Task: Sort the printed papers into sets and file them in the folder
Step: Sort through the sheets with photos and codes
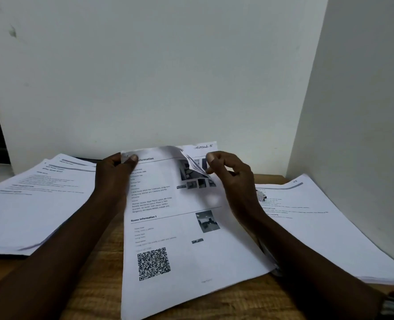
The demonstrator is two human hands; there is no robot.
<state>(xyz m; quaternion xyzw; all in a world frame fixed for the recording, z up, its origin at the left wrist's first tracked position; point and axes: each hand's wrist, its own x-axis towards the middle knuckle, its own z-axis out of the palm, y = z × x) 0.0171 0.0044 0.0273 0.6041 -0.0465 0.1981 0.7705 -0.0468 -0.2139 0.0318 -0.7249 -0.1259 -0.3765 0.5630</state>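
A set of printed sheets lies in the middle of the wooden desk, its top page showing photos, text and a QR code. My left hand pinches the top left corner of this set. My right hand pinches the top right corner, where the top sheet's corner curls forward and down. Behind the set, a white sheet marked "SECTION 5" sticks up. No folder is plainly visible.
A thick stack of printed papers lies on the left of the desk. Another stack lies on the right, with a small clip at its left edge. White walls stand close behind and to the right.
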